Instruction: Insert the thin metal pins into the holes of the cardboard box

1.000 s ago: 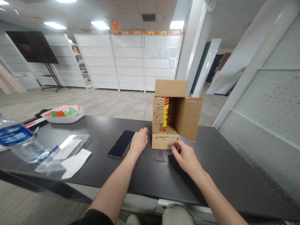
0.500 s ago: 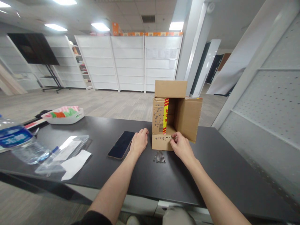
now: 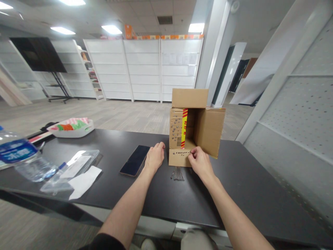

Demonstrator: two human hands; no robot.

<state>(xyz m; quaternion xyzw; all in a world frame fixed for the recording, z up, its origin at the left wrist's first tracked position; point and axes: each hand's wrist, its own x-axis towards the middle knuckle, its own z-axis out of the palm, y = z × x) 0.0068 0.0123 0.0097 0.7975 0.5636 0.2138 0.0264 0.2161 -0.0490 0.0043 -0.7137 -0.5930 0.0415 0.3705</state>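
A cardboard box (image 3: 209, 130) stands on the table with its open side towards me. Its low front flap (image 3: 179, 160) has a row of small dark holes. At this flap's right end my right hand (image 3: 200, 160) pinches, thumb against fingers; whatever is between them is too small to make out. My left hand (image 3: 155, 157) rests on the table left of the box, fingers curled in, and their contents, if any, are hidden. Beside it lies a dark smartphone (image 3: 135, 160). Several nails (image 3: 177, 174) lie fanned out in front of the flap.
Grey nail heads dot the box's left flap (image 3: 175, 128), beside yellow-red tape. Further left on the black table (image 3: 182, 198) are a water bottle (image 3: 24, 158), a clear plastic case (image 3: 80, 161), a white paper (image 3: 85, 182) and a white basket (image 3: 82, 133) with colourful contents.
Both hands keep nearly the same places; the right hand stays pinched at the flap. The whole view has shifted very slightly.
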